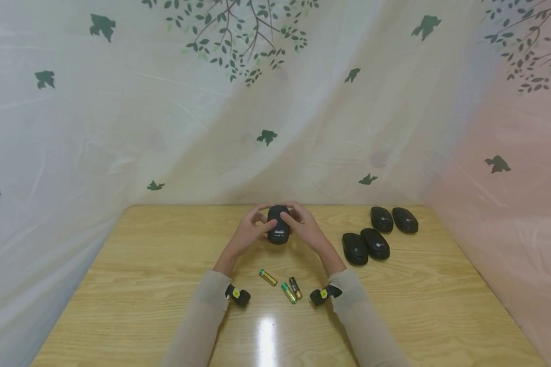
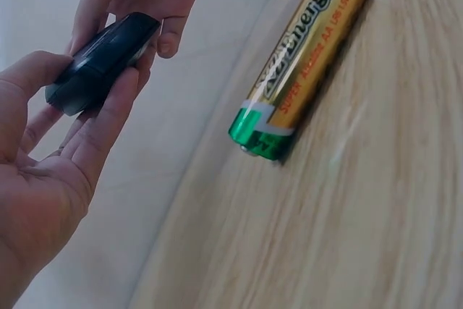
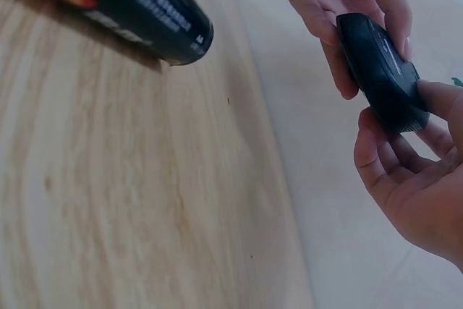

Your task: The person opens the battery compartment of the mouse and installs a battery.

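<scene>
"SUPER Alkaline AA" reads a battery (image 2: 302,66), short of the fingers (image 1: 268,225) of left hand (image 1: 248,232) and right hand (image 1: 307,229), curled round a mouse (image 1: 280,227), its label (image 1: 279,232) seemingly illegible.

Wood-grain table (image 1: 142,285), three small batteries (image 1: 289,293) near the middle, four black mice (image 1: 375,243) toward the right

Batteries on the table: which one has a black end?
The rightmost battery in the head view: it has a black end, while the other two are gold with green ends.
</scene>
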A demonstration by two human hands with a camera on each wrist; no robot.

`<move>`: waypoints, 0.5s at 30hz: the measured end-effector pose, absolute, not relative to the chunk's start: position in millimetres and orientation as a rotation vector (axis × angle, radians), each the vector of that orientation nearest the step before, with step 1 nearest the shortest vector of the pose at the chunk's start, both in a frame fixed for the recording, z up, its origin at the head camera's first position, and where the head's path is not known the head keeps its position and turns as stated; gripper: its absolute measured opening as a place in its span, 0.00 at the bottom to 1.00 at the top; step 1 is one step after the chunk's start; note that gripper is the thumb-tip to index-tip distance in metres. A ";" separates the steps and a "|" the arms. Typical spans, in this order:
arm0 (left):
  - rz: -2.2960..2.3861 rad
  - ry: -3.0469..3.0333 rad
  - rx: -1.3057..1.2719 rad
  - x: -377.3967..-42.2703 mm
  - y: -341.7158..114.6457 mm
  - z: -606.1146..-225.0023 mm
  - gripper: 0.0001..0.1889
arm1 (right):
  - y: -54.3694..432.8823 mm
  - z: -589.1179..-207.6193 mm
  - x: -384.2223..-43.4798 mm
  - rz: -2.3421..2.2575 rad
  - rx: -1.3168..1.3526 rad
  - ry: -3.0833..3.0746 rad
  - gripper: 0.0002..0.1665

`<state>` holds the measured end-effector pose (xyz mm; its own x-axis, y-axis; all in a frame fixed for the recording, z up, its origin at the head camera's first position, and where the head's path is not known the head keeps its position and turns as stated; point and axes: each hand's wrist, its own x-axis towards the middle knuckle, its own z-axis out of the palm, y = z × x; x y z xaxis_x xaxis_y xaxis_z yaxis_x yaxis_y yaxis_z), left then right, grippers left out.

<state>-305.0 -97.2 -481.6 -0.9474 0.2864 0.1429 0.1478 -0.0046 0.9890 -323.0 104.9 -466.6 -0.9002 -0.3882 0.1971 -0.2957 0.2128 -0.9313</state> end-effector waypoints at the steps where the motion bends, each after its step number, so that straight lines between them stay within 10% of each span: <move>1: 2.105 2.148 0.471 -304.9 -96.9 -481.8 0.26 | 105.0 -467.1 -323.2 -1.798 -0.671 2.394 0.24; 15: 2.109 2.148 0.483 -304.8 -95.1 -483.7 0.25 | 103.5 -467.3 -323.6 -1.743 -0.651 2.464 0.23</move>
